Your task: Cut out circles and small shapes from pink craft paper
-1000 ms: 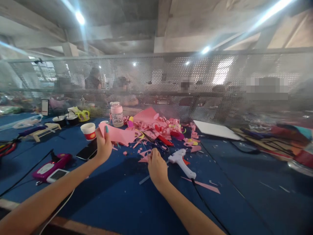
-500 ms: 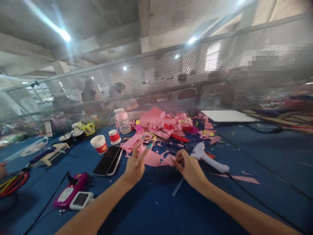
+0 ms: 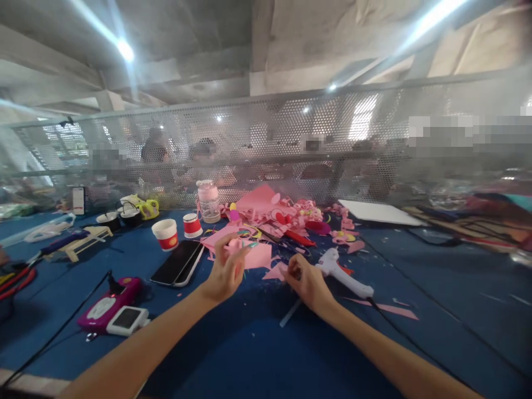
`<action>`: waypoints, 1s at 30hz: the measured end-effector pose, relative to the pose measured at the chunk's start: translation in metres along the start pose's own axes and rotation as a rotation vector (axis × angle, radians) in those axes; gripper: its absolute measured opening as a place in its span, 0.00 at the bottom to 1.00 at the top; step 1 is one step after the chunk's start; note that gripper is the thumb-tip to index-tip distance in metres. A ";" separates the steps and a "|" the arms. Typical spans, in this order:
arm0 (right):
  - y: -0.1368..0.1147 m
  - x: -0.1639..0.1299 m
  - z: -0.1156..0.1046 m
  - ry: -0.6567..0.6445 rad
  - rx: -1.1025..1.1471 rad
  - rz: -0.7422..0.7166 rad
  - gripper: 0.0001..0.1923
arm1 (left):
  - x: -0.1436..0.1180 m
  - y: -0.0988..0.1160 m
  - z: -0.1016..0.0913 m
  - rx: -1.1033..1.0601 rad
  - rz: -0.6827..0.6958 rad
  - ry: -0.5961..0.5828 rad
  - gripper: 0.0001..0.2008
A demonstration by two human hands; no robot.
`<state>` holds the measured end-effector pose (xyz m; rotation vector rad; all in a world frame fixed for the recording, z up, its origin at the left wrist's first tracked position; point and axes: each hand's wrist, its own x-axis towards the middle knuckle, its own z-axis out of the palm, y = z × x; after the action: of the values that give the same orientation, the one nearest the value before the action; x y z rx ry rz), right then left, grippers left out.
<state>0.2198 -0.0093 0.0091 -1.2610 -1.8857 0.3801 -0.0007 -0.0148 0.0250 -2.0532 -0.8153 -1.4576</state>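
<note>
I see the left hand (image 3: 226, 270) raised just above the desk (image 3: 257, 354), fingers spread and half curled, open, at the near edge of a pink paper sheet (image 3: 253, 256); whether the fingertips touch the sheet I cannot tell. My right hand (image 3: 305, 279) rests low on the desk, fingers pinched shut on something too small to identify, just left of the white glue gun (image 3: 343, 274). A clear stick (image 3: 291, 313) lies partly hidden under that wrist. Motion blur softens the pink scrap pile (image 3: 286, 216) behind. Both forearms extend forward, converging slightly, the left wrist bent upward.
</note>
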 end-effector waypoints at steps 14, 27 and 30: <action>0.000 -0.001 0.007 -0.028 0.038 -0.045 0.05 | 0.084 -0.025 0.039 -0.266 0.096 -0.731 0.12; 0.003 0.000 0.007 -0.074 0.024 -0.001 0.03 | 0.140 -0.048 0.215 -0.251 -0.322 -0.350 0.21; 0.001 -0.001 0.006 -0.083 0.008 -0.006 0.03 | 0.142 -0.049 0.234 -0.336 -0.469 -0.440 0.39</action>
<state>0.2158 -0.0086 0.0048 -1.2508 -1.9555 0.4429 0.1538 0.2073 0.0896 -2.6185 -1.3817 -1.4679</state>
